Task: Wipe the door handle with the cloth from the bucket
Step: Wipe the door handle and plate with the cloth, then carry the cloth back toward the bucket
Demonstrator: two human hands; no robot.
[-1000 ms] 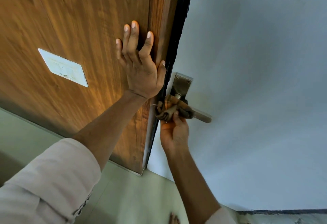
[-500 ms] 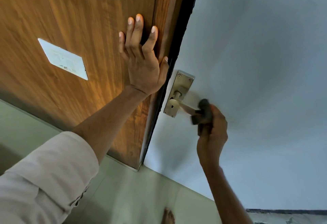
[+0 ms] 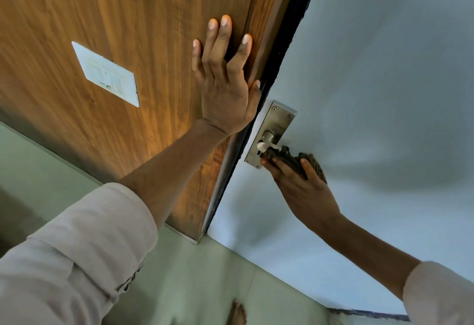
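cloth (image 3: pixel 291 157), dark and bunched, sits wrapped over the handle (image 3: pixel 269 142) where the lever leaves its metal plate (image 3: pixel 278 120); only the lever's pale root and round boss show, the rest is hidden under the fabric. right hand (image 3: pixel 305 191) grips the cloth from below, fingers (image 3: pixel 283 168) curled up around it and the lever inside. left hand (image 3: pixel 225 86) lies flat on the wood door (image 3: pixel 128 29), fingers spread and released, thumb at the door's edge (image 3: pixel 284 42), holding nothing. no bucket is in view.

judged as mid-wipe, at the inner end of the lever. to do it well: keep the cloth closed right round the lever so top and underside are both rubbed, and slide it along the full length to the free tip rather than dabbing one spot. twist a little at the boss, where grime tends to collect, and pass over the plate and its screws too. the flat left palm should go on bracing the door so it does not swing under the pull. press lightly enough that the lever is not forced down hard.
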